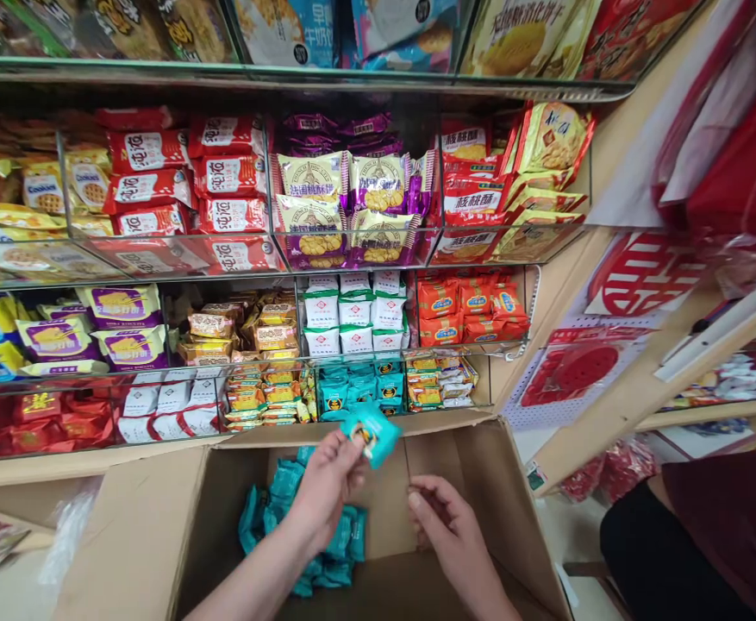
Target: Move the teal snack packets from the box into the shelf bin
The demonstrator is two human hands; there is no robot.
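Pinched in the fingers of my left hand (332, 483) is a teal snack packet (372, 434), held above the cardboard box (468, 457) just below the bottom shelf. My right hand (446, 526) hovers over the right part of the box, fingers curled with thumb near the forefinger; nothing shows between them. A heap of matching teal packets (339, 552) lies at the left inside the box, partly hidden by my left forearm. Behind the held packet, a bottom-shelf compartment contains more teal packets (352, 384).
Glass-fronted shelves (365, 266) hold wrapped biscuits in divided compartments. Orange-yellow packets (424, 384) stand right of the teal compartment. An open box flap (132, 526) extends left. At the lower right sits a person in dark clothes (694, 535). Red packaged goods (740, 181) hang at right.
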